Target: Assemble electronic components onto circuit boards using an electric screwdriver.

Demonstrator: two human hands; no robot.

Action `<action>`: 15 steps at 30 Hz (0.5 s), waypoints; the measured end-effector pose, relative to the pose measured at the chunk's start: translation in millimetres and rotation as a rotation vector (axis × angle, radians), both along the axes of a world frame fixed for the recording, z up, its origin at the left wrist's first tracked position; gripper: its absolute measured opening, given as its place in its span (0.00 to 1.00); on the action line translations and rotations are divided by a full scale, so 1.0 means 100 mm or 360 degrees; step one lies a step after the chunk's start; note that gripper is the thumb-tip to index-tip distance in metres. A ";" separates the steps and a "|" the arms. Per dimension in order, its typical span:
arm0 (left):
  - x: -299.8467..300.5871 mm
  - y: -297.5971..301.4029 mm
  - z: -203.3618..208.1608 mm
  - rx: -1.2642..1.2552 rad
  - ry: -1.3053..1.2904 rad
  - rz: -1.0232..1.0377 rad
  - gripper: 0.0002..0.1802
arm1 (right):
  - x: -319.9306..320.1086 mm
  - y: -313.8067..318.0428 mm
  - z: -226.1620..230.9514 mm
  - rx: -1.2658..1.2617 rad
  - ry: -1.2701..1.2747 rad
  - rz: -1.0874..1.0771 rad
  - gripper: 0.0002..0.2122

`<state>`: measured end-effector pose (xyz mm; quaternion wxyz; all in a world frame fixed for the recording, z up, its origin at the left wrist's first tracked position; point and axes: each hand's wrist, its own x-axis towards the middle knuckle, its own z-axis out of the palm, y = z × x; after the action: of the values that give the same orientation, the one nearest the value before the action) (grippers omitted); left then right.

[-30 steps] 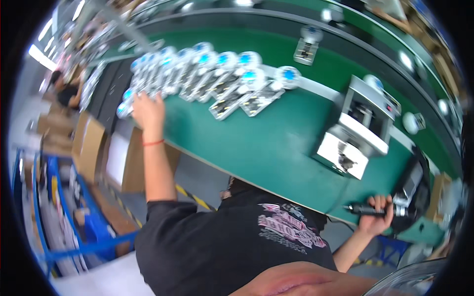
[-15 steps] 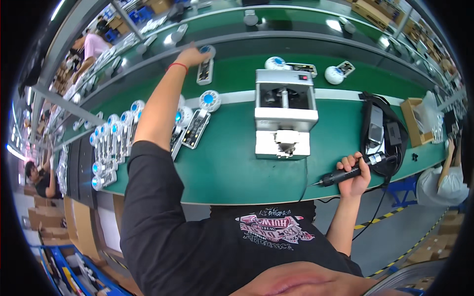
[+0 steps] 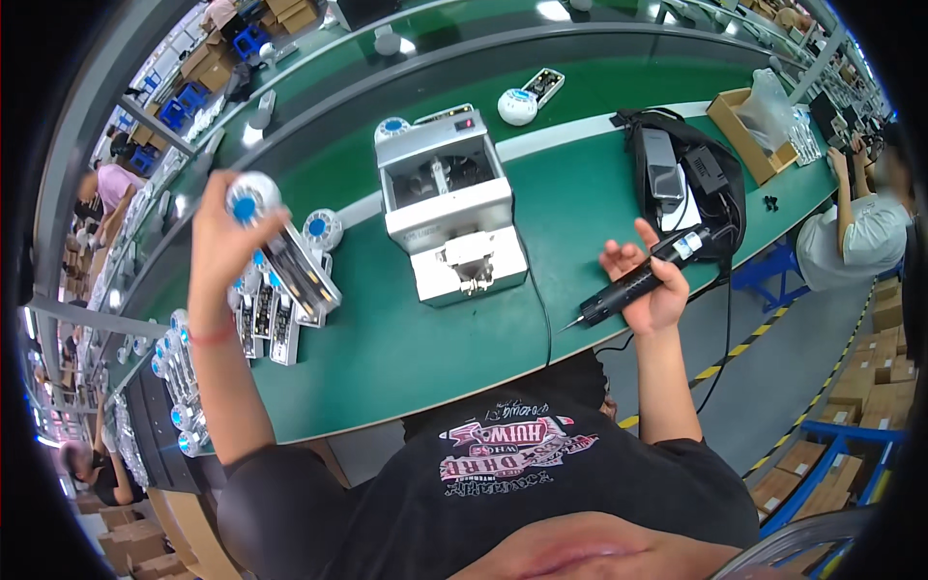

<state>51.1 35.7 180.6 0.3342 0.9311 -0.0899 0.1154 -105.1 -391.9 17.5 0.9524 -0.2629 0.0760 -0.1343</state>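
My left hand (image 3: 215, 249) is closed around the round head of a white handheld device (image 3: 307, 275), lifted above the left of the table. That device has a blue disc on its head and an open handle with dark insides. Below it lie several similar devices (image 3: 283, 333), partly hidden by it. My right hand (image 3: 659, 307) holds a black electric screwdriver (image 3: 623, 293), its bit pointing left over the table's front part. The thumb lies over the tool while some fingers are lifted off it. Between my hands stands a silver screw feeder (image 3: 449, 217).
A white device (image 3: 519, 108) lies beyond the feeder, and another head (image 3: 391, 128) shows behind it. At right are a black bag (image 3: 710, 145) with gadgets and a cardboard box (image 3: 754, 135). A cord (image 3: 730, 329) hangs off the edge. Another person (image 3: 851, 232) sits at far right.
My left hand has taken hold of the device at the far side and brought it nearer, off the table. My right-hand fingers have loosened around the screwdriver. The view has turned rightward.
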 end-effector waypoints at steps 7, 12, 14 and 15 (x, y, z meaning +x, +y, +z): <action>-0.99 -0.46 -1.22 -0.0007 -0.0222 -0.0634 0.25 | 0.13 -0.21 0.03 0.0139 -0.0924 0.0769 0.11; -0.93 -0.36 -1.68 0.0389 -0.0541 -0.0354 0.27 | 0.19 0.48 0.99 -0.0633 -0.1030 0.0596 0.08; -0.85 -0.25 -1.80 0.0193 -0.0464 -0.0574 0.28 | 0.08 0.65 0.99 -0.0777 -0.0951 0.0447 0.09; -0.81 -0.18 -1.83 0.0034 -0.0412 -0.0759 0.28 | 0.05 0.80 1.00 -0.0888 -0.0918 0.0317 0.09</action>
<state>-29.7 17.9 -2.7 0.3279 0.8646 -0.3497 0.1504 -99.9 -311.6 117.7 0.8351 -0.4687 -0.2592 -0.1252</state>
